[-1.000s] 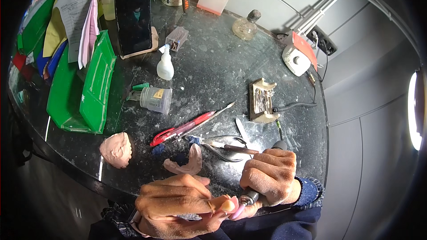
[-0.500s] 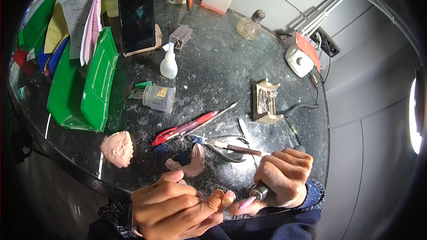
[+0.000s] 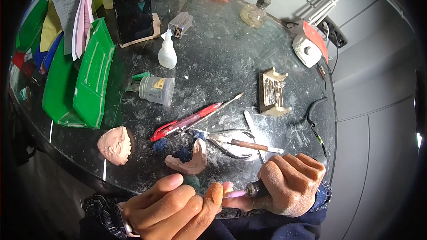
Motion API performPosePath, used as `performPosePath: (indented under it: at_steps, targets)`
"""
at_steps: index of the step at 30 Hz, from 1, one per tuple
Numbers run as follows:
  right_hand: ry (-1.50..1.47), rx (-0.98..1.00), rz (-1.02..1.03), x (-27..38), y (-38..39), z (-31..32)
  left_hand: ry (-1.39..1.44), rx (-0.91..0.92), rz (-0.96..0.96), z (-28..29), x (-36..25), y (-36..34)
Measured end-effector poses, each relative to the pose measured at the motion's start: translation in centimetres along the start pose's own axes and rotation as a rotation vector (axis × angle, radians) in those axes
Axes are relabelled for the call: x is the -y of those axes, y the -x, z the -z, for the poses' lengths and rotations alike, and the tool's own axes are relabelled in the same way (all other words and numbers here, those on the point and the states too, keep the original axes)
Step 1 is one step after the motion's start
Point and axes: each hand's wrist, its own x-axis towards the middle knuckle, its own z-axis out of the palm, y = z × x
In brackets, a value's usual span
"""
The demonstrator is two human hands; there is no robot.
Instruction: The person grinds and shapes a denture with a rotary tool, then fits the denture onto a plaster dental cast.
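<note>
My left hand (image 3: 171,209) pinches a small pink piece (image 3: 227,186), partly hidden by its fingertips. My right hand (image 3: 291,184) grips a dark rotary handpiece (image 3: 253,189), whose lilac bit (image 3: 236,194) points left at the piece, close to it or touching. Just beyond my hands lie a horseshoe-shaped pink cast (image 3: 187,165), blue lumps (image 3: 160,143), a red pen (image 3: 171,128) and a wooden-handled tool (image 3: 249,144). Another pink cast (image 3: 113,146) sits to the left.
Green bins (image 3: 91,95), papers (image 3: 66,6) and a propped phone (image 3: 131,11) occupy the left back. A white bottle (image 3: 167,55), clear cup (image 3: 158,90), bur holder (image 3: 273,93) and red-white control box (image 3: 307,49) stand farther back. The bench's curved edge (image 3: 66,164) runs along the front.
My right hand and handpiece have moved rightward, and the bit now lies more horizontal. My left hand's fingers have shifted around the pink piece. The view has moved slightly.
</note>
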Motion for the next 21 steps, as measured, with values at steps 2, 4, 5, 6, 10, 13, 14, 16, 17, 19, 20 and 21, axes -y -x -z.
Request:
performPosePath:
  at_steps: [2, 4, 5, 6, 10, 13, 14, 16, 17, 19, 20, 21]
  targets:
    - [-0.018, 0.001, 0.029, -0.1, -0.1, 0.0, 0.026, 0.012, 0.018, 0.1, -0.1, -0.1]
    - [-0.012, -0.009, 0.04, -0.1, -0.2, 0.0, 0.049, 0.023, 0.037, 0.1, -0.2, -0.2]
    - [-0.007, -0.017, 0.052, -0.1, -0.2, 0.0, 0.035, 0.018, 0.026, 0.2, -0.2, -0.1]
    - [-0.009, -0.019, 0.054, -0.1, -0.1, 0.0, 0.021, 0.012, 0.017, 0.2, -0.2, -0.1]
    - [-0.022, -0.004, 0.014, 0.1, 0.0, -0.1, 0.055, 0.077, 0.045, 0.3, -0.5, 0.3]
    - [-0.022, -0.022, 0.042, 0.1, -0.2, -0.5, -0.022, 0.028, 0.149, -0.7, -0.6, 0.8]
    - [-0.016, -0.044, 0.054, 0.1, -0.3, -0.7, 0.008, 0.03, 0.164, -0.7, -0.5, 0.9]
    - [-0.026, -0.06, 0.043, -0.2, 0.0, -0.5, 0.031, 0.032, 0.171, -0.7, -0.8, 0.5]
    - [-0.035, -0.068, 0.034, -0.2, -0.1, -0.5, 0.028, -0.016, 0.174, -1.1, -0.8, 0.6]
    - [-0.031, -0.054, 0.051, -0.1, -0.3, -0.1, 0.024, -0.065, 0.175, -1.2, -0.8, 0.6]
    - [-0.026, -0.04, 0.065, -0.1, -0.3, 0.0, 0.077, -0.064, 0.202, -1.1, -0.8, 0.5]
    - [-0.022, -0.041, 0.064, -0.3, -0.3, 0.2, 0.131, -0.064, 0.227, -1.0, -0.8, 0.4]
